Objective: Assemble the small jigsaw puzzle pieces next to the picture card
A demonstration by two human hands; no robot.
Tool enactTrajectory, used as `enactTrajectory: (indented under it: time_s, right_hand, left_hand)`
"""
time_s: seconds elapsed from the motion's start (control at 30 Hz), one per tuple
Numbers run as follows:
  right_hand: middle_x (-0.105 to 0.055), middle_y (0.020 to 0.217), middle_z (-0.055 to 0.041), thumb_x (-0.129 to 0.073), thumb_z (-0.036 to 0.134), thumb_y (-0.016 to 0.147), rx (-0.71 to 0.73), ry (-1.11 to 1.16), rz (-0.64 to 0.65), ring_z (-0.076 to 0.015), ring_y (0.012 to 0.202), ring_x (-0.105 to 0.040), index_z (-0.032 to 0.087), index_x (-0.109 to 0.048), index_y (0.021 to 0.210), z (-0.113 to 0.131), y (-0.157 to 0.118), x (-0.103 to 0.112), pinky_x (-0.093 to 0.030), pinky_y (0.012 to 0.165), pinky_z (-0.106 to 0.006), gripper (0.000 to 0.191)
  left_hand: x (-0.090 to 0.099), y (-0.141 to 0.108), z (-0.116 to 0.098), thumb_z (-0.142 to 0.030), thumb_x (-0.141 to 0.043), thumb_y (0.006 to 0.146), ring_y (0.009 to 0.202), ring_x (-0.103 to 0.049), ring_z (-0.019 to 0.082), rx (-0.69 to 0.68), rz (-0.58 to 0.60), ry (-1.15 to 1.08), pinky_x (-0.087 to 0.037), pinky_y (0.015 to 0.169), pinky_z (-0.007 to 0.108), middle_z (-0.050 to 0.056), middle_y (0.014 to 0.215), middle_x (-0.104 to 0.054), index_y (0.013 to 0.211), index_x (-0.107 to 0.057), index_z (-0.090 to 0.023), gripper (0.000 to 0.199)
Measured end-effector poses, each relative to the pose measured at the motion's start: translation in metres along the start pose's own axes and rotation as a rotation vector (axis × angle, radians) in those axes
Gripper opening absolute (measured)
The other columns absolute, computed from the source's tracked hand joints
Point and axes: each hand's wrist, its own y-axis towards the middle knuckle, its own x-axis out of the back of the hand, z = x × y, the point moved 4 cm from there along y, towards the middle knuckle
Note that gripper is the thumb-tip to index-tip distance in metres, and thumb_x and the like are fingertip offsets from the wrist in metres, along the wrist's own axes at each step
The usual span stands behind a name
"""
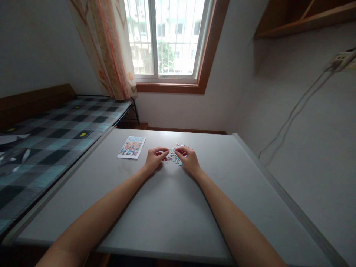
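A small pile of jigsaw puzzle pieces (175, 160), mostly light blue and white with some red, lies loose on the pale table (167, 215). Over its left side my left hand (154, 158) is closed in a pinch, thumb and forefinger at a small bluish piece (171, 150). From the other side my right hand (189, 159) pinches at the same spot, its fingertips very near those of the left. Whether both hands grip one piece or two, I cannot tell. My right hand hides part of the pile.
Left of my hands lies a colourful printed picture sheet (131, 147). A bed with a checked cover (66, 129) runs along the table's left side. Beyond are a window (169, 40) and a curtain (111, 48); a cable (292, 111) hangs on the right wall.
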Motion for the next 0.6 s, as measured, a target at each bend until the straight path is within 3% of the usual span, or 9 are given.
enactTrajectory:
  time_s: [0.6]
  right_hand:
    - [-0.072,0.081,-0.0066,-0.061,0.035,0.081,0.014,-0.047,0.012,-0.0176,0.071,-0.063,0.018,-0.071,0.079,0.0031,-0.0010,0.0008,-0.050,0.065,-0.030,0.020]
  left_hand:
    - [-0.0013,-0.0021,-0.0056,-0.046,-0.078,0.064,0.051,-0.058,0.011,0.009,0.004,0.021,-0.045,0.050,0.024,0.004,0.070,-0.068,0.078,-0.072,-0.014,0.035]
